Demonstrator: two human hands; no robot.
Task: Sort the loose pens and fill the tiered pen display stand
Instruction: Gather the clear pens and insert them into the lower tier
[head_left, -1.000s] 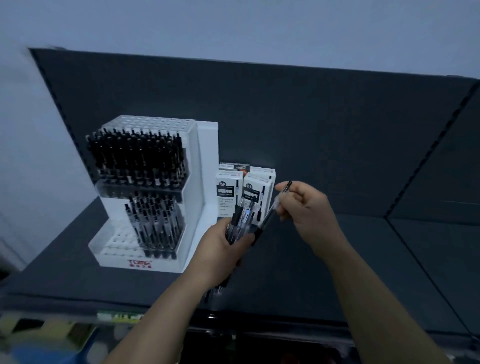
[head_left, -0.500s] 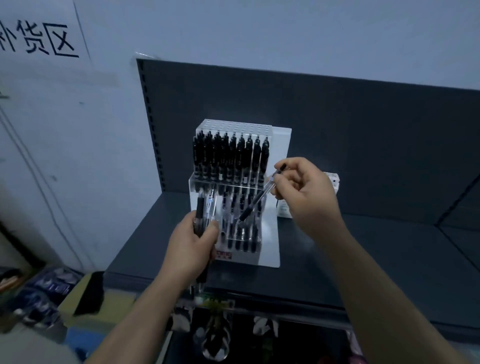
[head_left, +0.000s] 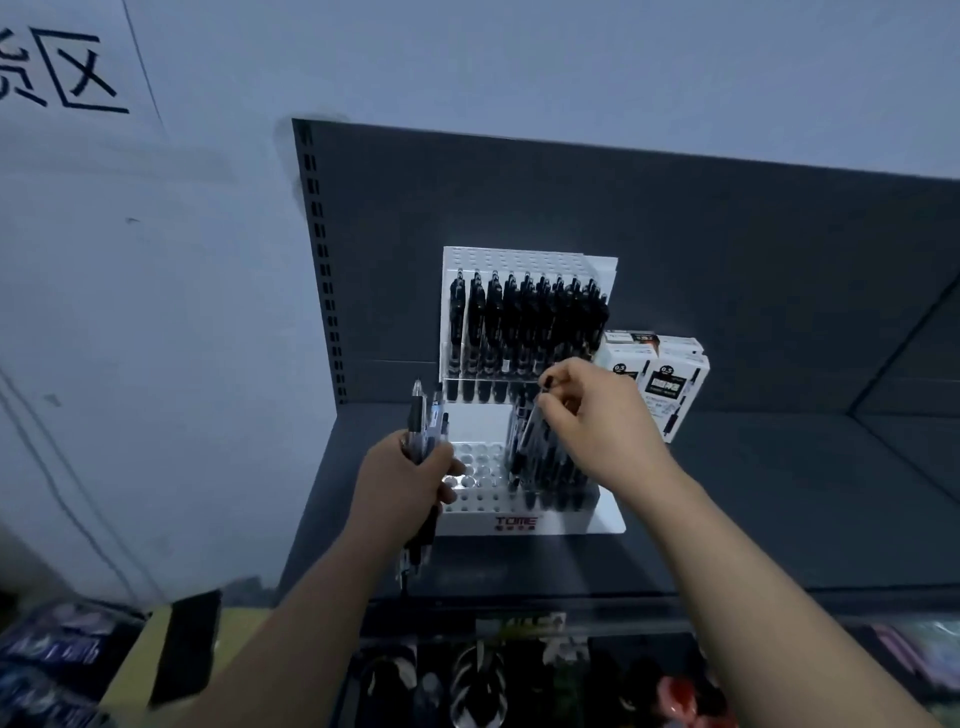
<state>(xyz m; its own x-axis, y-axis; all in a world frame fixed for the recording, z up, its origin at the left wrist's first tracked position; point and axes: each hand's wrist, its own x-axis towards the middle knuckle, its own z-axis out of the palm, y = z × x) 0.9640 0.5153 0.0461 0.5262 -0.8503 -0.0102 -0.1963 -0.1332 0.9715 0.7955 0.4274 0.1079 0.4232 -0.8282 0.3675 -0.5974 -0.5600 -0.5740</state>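
A white tiered pen display stand (head_left: 514, 521) sits on the dark shelf. Its upper tier is packed with several black pens (head_left: 524, 325). The lower tier holds pens on its right half, and open holes (head_left: 478, 475) show on its left half. My left hand (head_left: 410, 480) grips a bundle of pens (head_left: 423, 426) upright, just left of the lower tier. My right hand (head_left: 597, 421) pinches a single pen (head_left: 527, 436) by its top, tip down over the lower tier beside the standing pens.
White pen boxes (head_left: 662, 382) stand right of the stand against the dark back panel (head_left: 675, 270). The shelf (head_left: 779, 504) stretches to the right. A pale wall (head_left: 156, 312) lies to the left. Packaged goods (head_left: 493, 675) hang below the shelf edge.
The view swung so the stand now sits centred. My right hand carried the single pen from near the boxes down to the lower tier. My left hand brought the bundle beside the stand.
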